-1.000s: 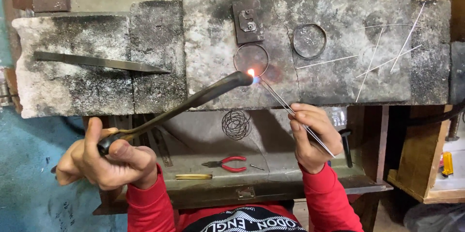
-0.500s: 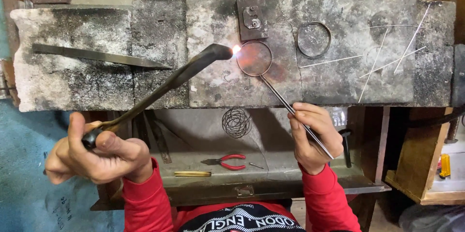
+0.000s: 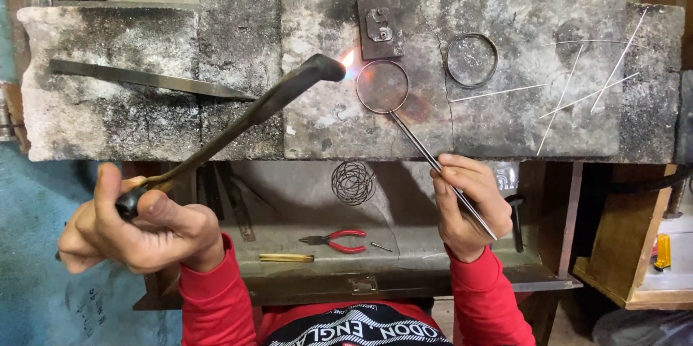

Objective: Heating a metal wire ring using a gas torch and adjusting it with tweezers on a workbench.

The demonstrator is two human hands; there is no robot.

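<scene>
My left hand (image 3: 137, 227) grips the handle of a long dark torch (image 3: 253, 115), whose tip burns with a small flame (image 3: 348, 58). The flame plays on the left edge of a thin wire ring (image 3: 382, 87) lying on scorched fire bricks (image 3: 325, 122). My right hand (image 3: 462, 205) pinches long thin tweezers (image 3: 426, 154), their tip touching the ring's lower right edge. A second wire ring (image 3: 471, 60) lies to the right, apart from both hands.
A small metal plate (image 3: 380, 24) sits behind the rings. Several thin wire rods (image 3: 577, 89) lie on the right brick, a flat file (image 3: 144, 80) on the left one. Below, a tray holds red-handled pliers (image 3: 336, 240), a coiled wire ball (image 3: 353, 183) and a brass rod (image 3: 286, 258).
The torch tip and flame have swung up and left, from the ring's lower edge to its upper left edge. My left hand moved left. The tweezers stayed at the ring.
</scene>
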